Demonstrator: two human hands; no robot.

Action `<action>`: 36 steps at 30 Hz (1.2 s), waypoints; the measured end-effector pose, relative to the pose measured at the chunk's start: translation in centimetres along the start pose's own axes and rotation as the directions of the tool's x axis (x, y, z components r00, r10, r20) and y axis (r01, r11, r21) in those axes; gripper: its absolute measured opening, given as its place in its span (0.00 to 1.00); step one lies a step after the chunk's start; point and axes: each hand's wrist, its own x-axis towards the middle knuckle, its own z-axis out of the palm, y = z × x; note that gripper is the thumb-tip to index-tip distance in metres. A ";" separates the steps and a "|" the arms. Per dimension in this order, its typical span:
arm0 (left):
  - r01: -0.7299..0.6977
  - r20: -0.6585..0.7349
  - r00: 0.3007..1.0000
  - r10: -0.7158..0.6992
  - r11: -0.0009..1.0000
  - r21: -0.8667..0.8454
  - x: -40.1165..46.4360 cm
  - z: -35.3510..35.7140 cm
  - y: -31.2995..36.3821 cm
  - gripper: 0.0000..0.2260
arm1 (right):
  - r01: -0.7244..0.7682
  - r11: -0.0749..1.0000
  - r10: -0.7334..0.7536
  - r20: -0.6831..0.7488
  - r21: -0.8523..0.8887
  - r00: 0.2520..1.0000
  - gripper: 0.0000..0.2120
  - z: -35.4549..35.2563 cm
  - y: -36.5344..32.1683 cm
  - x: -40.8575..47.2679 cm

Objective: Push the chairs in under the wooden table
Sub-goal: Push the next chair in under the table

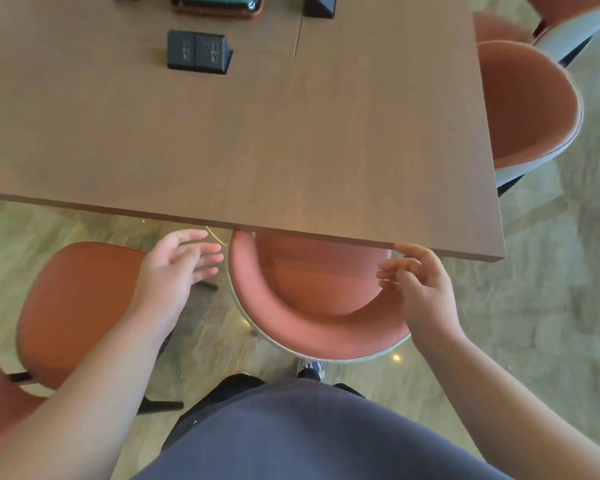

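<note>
A rust-red tub chair [312, 306] stands right in front of me, its seat front tucked under the near edge of the wooden table [257, 140]. My left hand [177, 268] hovers open just left of its curved back, fingers spread, touching nothing. My right hand [420, 289] hovers by the right end of the back, fingers loosely curled and apart, holding nothing. A second rust-red chair [80, 306] sits to the left, out from the table. A third chair [527, 105] stands at the table's right side.
Black power socket boxes [198, 51] rise from the tabletop, with a teal object on a brown tray [219, 5] at the far edge. Another chair [575, 15] is at the top right. The marbled floor [551, 271] lies all around. My shoe [309, 367] shows below the chair.
</note>
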 end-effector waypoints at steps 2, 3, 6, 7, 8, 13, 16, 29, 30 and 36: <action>-0.077 -0.027 0.997 0.078 0.997 0.008 -1.1 -1.4 0.7 0.14 | 0.097 0.995 -0.098 0.066 0.015 0.993 0.21 1.4 -1.6 -0.7; -0.110 -0.050 0.993 0.110 0.994 0.006 -1.6 -2.1 0.9 0.15 | 0.134 0.990 -0.137 0.097 0.030 0.986 0.20 2.2 -2.2 -0.9; -0.176 -0.115 0.978 0.173 0.984 -0.017 -3.2 -4.0 1.3 0.16 | 0.172 0.982 -0.184 0.199 0.072 0.963 0.20 4.9 -3.8 -1.5; -0.193 -0.133 0.973 0.188 0.981 -0.026 -3.8 -4.6 1.3 0.17 | 0.173 0.982 -0.187 0.234 0.078 0.954 0.20 5.8 -4.2 -1.8; -0.207 -0.153 0.968 0.199 0.978 -0.033 -4.4 -5.2 1.4 0.17 | 0.172 0.982 -0.186 0.263 0.079 0.947 0.20 6.7 -4.5 -2.2; -0.284 -0.267 0.927 0.263 0.958 -0.044 -7.4 -9.2 1.3 0.17 | 0.194 0.977 -0.214 0.391 0.089 0.895 0.19 11.5 -5.8 -5.4; -0.296 -0.330 0.905 0.270 0.955 -0.029 -9.4 -12.8 0.5 0.18 | 0.214 0.972 -0.234 0.481 0.097 0.845 0.21 14.4 -6.0 -8.3; -0.353 -0.557 0.791 0.254 0.933 -0.075 -25.4 -32.7 -8.4 0.17 | 0.212 0.970 -0.236 0.685 0.121 0.689 0.21 28.2 -1.4 -30.4; -0.353 -0.551 0.794 0.258 0.933 -0.072 -26.8 -34.4 -9.0 0.17 | 0.210 0.970 -0.237 0.691 0.125 0.683 0.21 29.2 -0.7 -32.7; -0.272 -0.577 0.799 0.169 0.958 -0.096 -33.1 -42.7 -12.5 0.16 | 0.170 0.984 -0.157 0.749 0.060 0.644 0.22 33.2 2.4 -42.0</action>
